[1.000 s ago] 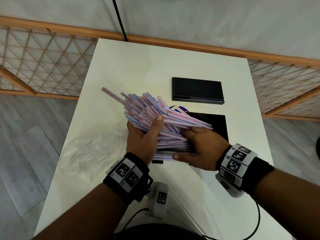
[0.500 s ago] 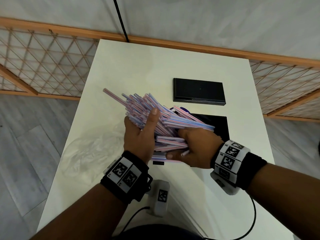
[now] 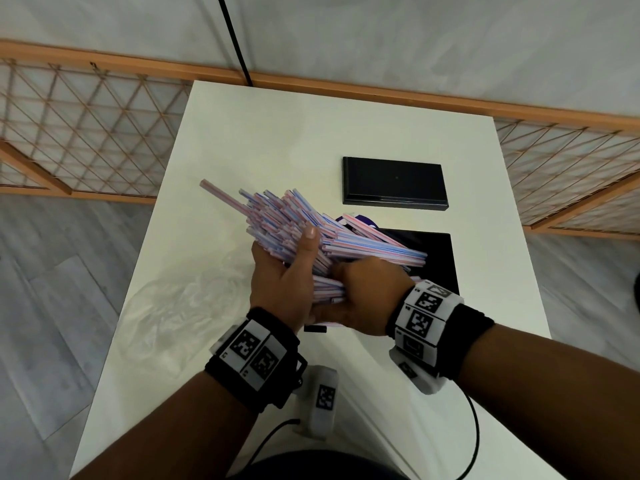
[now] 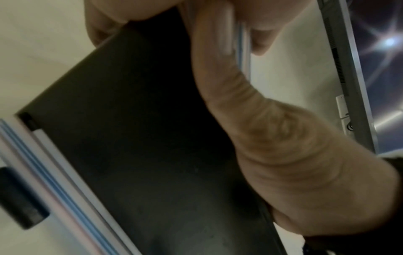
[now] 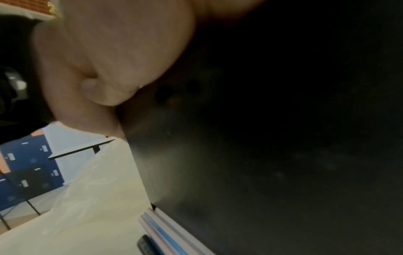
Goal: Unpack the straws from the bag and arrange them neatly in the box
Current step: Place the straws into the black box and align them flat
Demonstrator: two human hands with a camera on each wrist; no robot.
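Note:
A thick, fanned-out bundle of pink, blue and white striped straws (image 3: 298,223) is held in both hands above the near-left corner of the open black box (image 3: 438,261). My left hand (image 3: 280,282) grips the bundle from the left, with the thumb lying over the top of it. My right hand (image 3: 370,289) holds the near ends from the right, its fingers curled under them. In the wrist views the dark box floor (image 4: 141,146) (image 5: 272,146) fills the frame. A few straws (image 4: 43,172) (image 5: 165,229) lie along its edge. The empty clear bag (image 3: 180,306) lies crumpled at the left.
The black lid (image 3: 394,183) lies flat on the white table (image 3: 277,133) beyond the box. A small black piece (image 3: 315,329) sits by the box's near corner, and a white marker block (image 3: 322,400) with a cable near the table's front edge. A wooden lattice rail borders the far side.
Both hands have drawn closer together. The right hand slid left and up round the near ends, squeezing the bundle tighter; the left thumb has moved further up the straws.

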